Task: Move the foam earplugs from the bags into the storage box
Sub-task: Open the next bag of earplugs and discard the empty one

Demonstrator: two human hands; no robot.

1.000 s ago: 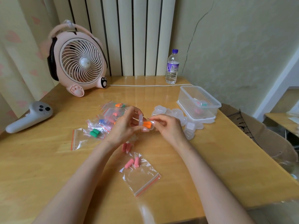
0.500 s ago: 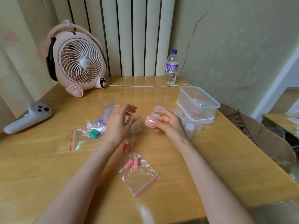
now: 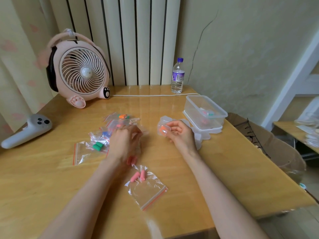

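Carefully now: your left hand [image 3: 124, 140] hovers blurred over the bags [image 3: 101, 138], and whether it grips anything cannot be told; a careless sweep could knock the green earplugs [image 3: 98, 146] off the worktop [image 3: 51, 178]. Your right hand [image 3: 179, 134] pinches a small case [image 3: 159, 127] holding orange earplugs [image 3: 162, 130], apart from the storage box [image 3: 205, 105]; a loose pinch would spill them.

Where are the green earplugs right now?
In the head view, the green earplugs lie in a clear bag on the table, just left of the left hand.
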